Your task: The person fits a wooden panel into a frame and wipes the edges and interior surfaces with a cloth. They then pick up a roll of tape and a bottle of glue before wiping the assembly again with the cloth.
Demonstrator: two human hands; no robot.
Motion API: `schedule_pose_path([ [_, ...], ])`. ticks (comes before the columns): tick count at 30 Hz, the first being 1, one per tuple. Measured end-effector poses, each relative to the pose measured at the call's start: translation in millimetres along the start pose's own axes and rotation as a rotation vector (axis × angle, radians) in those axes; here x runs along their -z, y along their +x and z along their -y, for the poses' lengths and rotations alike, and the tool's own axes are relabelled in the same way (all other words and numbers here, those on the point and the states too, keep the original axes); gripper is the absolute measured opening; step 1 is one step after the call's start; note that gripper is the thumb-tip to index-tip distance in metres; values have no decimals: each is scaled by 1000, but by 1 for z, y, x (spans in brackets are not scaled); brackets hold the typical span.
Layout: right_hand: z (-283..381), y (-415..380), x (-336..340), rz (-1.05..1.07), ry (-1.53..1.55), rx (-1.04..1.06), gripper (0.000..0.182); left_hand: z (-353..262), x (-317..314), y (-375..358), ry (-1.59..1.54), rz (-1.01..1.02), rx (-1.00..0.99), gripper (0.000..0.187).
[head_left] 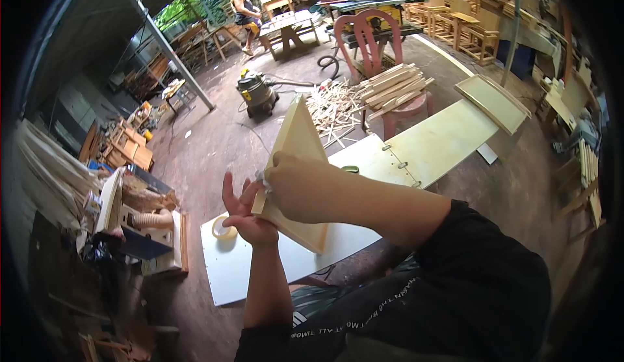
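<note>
A shallow wooden tray-like frame [302,131] with a raised rim stands tilted on edge over the white tabletop [227,274]. My right hand [302,189] is closed at its near left edge, with a bit of crumpled whitish material showing at the fingers; what it is cannot be made out. Below that edge, my left hand [253,225] is turned up with fingers spread, and the frame's corner rests at the palm. Beside the left hand lies a roll of tape [224,228]. A green-edged round item [350,169] sits partly hidden behind my right forearm.
Hinged panels extend right to another wooden frame [494,102]. A red chair [390,111] bears wood strips [396,87], near a scrap pile [331,111]. A shop vacuum [257,92] stands on the floor. Another person [244,14] is by a far table. A hose-fitted box [153,232] stands left.
</note>
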State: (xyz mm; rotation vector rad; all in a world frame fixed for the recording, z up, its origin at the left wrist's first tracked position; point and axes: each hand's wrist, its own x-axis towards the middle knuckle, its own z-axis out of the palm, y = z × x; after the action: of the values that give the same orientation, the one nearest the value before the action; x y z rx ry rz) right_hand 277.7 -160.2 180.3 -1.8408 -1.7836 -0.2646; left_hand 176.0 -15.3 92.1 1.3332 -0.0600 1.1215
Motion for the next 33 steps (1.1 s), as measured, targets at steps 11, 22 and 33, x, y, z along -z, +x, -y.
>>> schedule_pose_path([
  [11, 76, 82, -174, -498, -300, -683, 89, 9, 19, -1, -401, 121, 47, 102],
  [22, -50, -66, 12, 196, 326, -183, 38, 2, 12, 2, -135, -41, 22, 91],
  [33, -190, -166, -89, 463, 18, -672, 80, 6, 21, 10, 144, 50, -68, 98],
])
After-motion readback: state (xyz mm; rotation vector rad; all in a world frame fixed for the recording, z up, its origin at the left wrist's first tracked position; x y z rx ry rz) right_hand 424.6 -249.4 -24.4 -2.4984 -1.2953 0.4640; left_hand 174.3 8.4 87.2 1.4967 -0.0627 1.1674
